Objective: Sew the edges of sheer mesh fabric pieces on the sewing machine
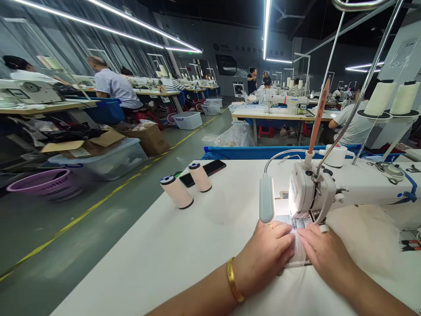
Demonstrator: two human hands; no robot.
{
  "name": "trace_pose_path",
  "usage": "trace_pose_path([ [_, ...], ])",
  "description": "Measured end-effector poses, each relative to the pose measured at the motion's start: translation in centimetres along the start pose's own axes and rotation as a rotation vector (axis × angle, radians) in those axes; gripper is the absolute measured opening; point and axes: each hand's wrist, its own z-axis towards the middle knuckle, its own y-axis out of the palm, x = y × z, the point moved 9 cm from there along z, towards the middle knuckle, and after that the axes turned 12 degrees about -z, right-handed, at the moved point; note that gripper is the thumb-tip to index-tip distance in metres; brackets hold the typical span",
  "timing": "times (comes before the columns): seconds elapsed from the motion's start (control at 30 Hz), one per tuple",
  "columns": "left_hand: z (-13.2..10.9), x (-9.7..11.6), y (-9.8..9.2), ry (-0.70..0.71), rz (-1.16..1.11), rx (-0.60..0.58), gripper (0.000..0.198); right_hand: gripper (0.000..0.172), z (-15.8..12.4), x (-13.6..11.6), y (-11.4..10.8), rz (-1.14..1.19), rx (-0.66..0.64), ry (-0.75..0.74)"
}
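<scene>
Sheer white fabric lies on the bed of a white sewing machine, just in front of the lit needle area. My left hand, with a gold bangle and a ring, has its bent fingers pressed together on the fabric's left side. From the right, my right hand pinches the same fabric close to the presser foot, thumb and fingers together. Both sets of fingertips nearly meet there, partly hiding the fabric between them. A small grey lamp on a bendable neck hangs just above my left hand.
On the white table stand two pale thread cones, a left one and a right one, beside a dark phone. An orange pencil stands upright on the machine head. Cream cones rise at right. Co-workers sit at other machines.
</scene>
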Motion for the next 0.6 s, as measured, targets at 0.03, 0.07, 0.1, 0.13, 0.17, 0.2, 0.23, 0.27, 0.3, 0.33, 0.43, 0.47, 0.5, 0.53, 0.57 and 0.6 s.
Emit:
trace_pose_path([
  [0.03, 0.01, -0.19, 0.17, -0.012, -0.021, -0.023, 0.015, 0.033, 0.00, 0.09, 0.07, -0.004, 0.001, 0.005],
  [0.07, 0.02, -0.37, 0.30, -0.023, -0.041, -0.043, 0.015, 0.033, 0.01, 0.17, 0.12, -0.007, 0.002, 0.009],
  [0.1, 0.03, -0.51, 0.32, -0.030, -0.051, -0.052, 0.015, 0.032, 0.04, 0.23, 0.14, -0.010, 0.004, 0.012],
  [0.13, 0.04, -0.60, 0.32, -0.032, -0.056, -0.058, 0.015, 0.031, 0.09, 0.28, 0.15, -0.011, 0.006, 0.016],
  [0.17, 0.06, -0.67, 0.29, -0.032, -0.059, -0.062, 0.015, 0.031, 0.14, 0.31, 0.14, -0.011, 0.008, 0.019],
  [0.2, 0.08, -0.73, 0.24, -0.033, -0.059, -0.063, 0.015, 0.030, 0.20, 0.31, 0.13, -0.011, 0.009, 0.020],
  [0.23, 0.11, -0.76, 0.18, -0.033, -0.057, -0.063, 0.014, 0.030, 0.26, 0.29, 0.11, -0.013, 0.010, 0.020],
  [0.27, 0.15, -0.78, 0.12, -0.031, -0.054, -0.061, 0.014, 0.030, 0.30, 0.26, 0.09, -0.018, 0.012, 0.018],
  [0.3, 0.19, -0.78, 0.08, -0.030, -0.050, -0.060, 0.014, 0.030, 0.32, 0.22, 0.07, -0.025, 0.015, 0.016],
  [0.33, 0.23, -0.76, 0.06, -0.027, -0.045, -0.058, 0.014, 0.030, 0.32, 0.18, 0.05, -0.033, 0.018, 0.013],
  [0.43, 0.33, -0.68, 0.06, -0.019, -0.032, -0.061, 0.014, 0.030, 0.25, 0.16, 0.10, -0.049, 0.026, 0.003],
  [0.47, 0.35, -0.68, 0.08, -0.020, -0.029, -0.063, 0.014, 0.029, 0.23, 0.17, 0.17, -0.048, 0.025, 0.001],
  [0.5, 0.37, -0.68, 0.09, -0.021, -0.026, -0.065, 0.014, 0.029, 0.24, 0.19, 0.22, -0.046, 0.026, -0.001],
  [0.53, 0.39, -0.71, 0.11, -0.024, -0.024, -0.067, 0.014, 0.029, 0.27, 0.19, 0.23, -0.046, 0.029, -0.002],
  [0.57, 0.40, -0.74, 0.11, -0.026, -0.021, -0.068, 0.014, 0.029, 0.33, 0.15, 0.19, -0.044, 0.031, -0.004],
  [0.6, 0.40, -0.76, 0.10, -0.025, -0.016, -0.069, 0.014, 0.029, 0.42, 0.07, 0.10, -0.042, 0.030, -0.008],
])
